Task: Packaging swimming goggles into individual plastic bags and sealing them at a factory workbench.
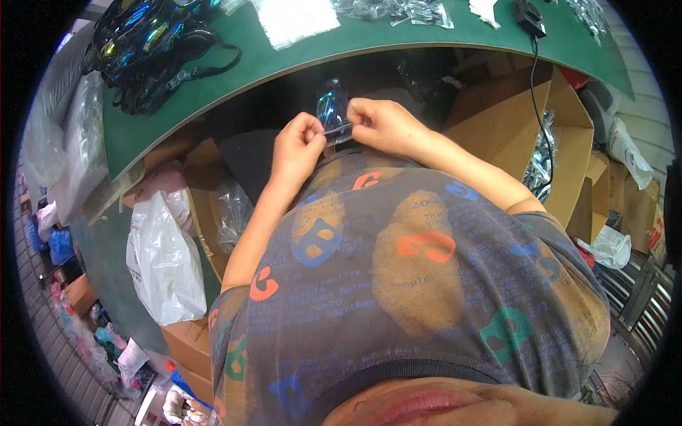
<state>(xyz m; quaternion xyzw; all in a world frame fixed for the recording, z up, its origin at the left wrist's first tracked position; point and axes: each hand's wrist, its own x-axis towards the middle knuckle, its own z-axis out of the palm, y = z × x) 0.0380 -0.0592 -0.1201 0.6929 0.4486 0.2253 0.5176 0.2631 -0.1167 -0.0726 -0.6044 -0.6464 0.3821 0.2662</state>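
In front of my chest, below the table edge, a small clear plastic bag (331, 106) hangs between my hands, with something shiny and blue showing inside it. My left hand (297, 148) is closed, thumb and fingers pinching the near left end of the bag's edge. Opposite it, my right hand (382, 126) pinches the right end of the same edge. A narrow grey strip of the bag's edge (337, 130) stretches between the two pinches. What the blue thing is, I cannot make out.
A green table (298, 65) curves across the front. On it lie black items with iridescent lenses (153, 39), a white sheet (295, 20), clear packets (398, 10) and a black adapter (529, 18) with a hanging cable. An open cardboard box (568, 138) stands right; a white plastic bag (163, 259) hangs left.
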